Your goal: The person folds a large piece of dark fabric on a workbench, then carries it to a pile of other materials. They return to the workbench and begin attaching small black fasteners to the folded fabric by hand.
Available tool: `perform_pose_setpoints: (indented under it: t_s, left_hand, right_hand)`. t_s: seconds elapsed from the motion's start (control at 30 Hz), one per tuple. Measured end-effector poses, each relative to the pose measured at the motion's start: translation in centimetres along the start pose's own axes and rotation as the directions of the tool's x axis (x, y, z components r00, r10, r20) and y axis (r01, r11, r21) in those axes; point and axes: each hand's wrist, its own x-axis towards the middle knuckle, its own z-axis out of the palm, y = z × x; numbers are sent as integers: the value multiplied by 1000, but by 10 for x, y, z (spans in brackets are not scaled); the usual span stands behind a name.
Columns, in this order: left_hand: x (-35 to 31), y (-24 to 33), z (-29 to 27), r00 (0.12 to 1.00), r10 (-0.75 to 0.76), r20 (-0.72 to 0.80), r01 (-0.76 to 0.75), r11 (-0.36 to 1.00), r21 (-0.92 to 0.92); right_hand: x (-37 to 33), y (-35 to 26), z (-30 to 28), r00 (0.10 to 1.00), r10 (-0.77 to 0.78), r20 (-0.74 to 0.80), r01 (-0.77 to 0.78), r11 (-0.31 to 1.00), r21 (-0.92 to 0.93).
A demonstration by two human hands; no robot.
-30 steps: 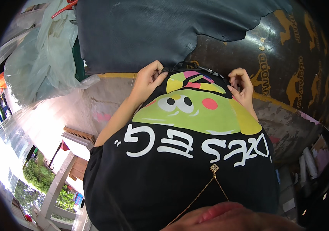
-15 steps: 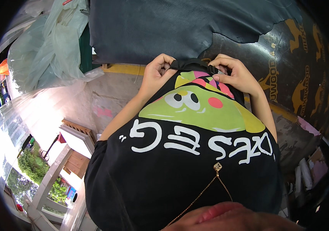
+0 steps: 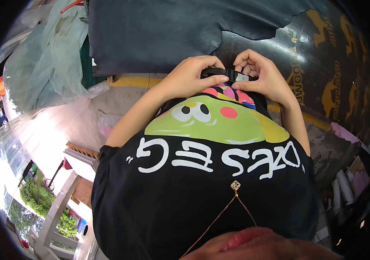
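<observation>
A black strap [image 3: 213,71] with a black plastic buckle [image 3: 231,75] runs across the front of my waist, above the printed black T-shirt [image 3: 202,208]. My left hand [image 3: 195,76] grips the strap just left of the buckle, its thumb laid along the lower edge. From the other side my right hand [image 3: 263,76] pinches the buckle's right end, thumb below and fingers curled above. Between the thumb and fingers a small greyish patch [image 3: 242,78] shows. The strap beyond my right hand is hidden.
Ahead, a large dark leather hide [image 3: 154,34] lies over a dark, yellow-printed board [image 3: 310,65] with a yellowish front edge. Crumpled translucent plastic sheeting [image 3: 42,65] hangs at the left, with a red-handled tool [image 3: 71,6] near its top. Pink scrap [image 3: 344,131] lies at the right.
My left hand has slid right along the strap and now sits close to the buckle. My right hand has shifted slightly, still at the buckle. The view has moved a little.
</observation>
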Motion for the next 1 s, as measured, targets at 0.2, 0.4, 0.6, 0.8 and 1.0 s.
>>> perform_pose_setpoints:
  t_s: [0.2, 0.4, 0.6, 0.8, 1.0]
  left_hand:
    - [5, -8, 11, 994, -96, -57, 72, 943, -326]
    - [5, -13, 8, 990, -127, -60, 97, 927, -362]
    - [5, -14, 6, 994, -100, -54, 71, 915, -397]
    - [3, -20, -1, 950, -258, -176, 90, 766, -636]
    - [8, -11, -2, 969, -222, -110, 88, 722, -686]
  right_hand:
    - [-11, -11, 0, 999, 31, -11, -33, 992, -123]
    - [-6, -12, 1, 999, 16, -34, -21, 990, -140]
    - [-6, 1, 1, 997, -30, -76, 21, 993, -114]
    - [-13, 37, 9, 985, 10, -172, 57, 922, 383]
    - [-1, 13, 19, 980, 95, -173, 21, 822, 569]
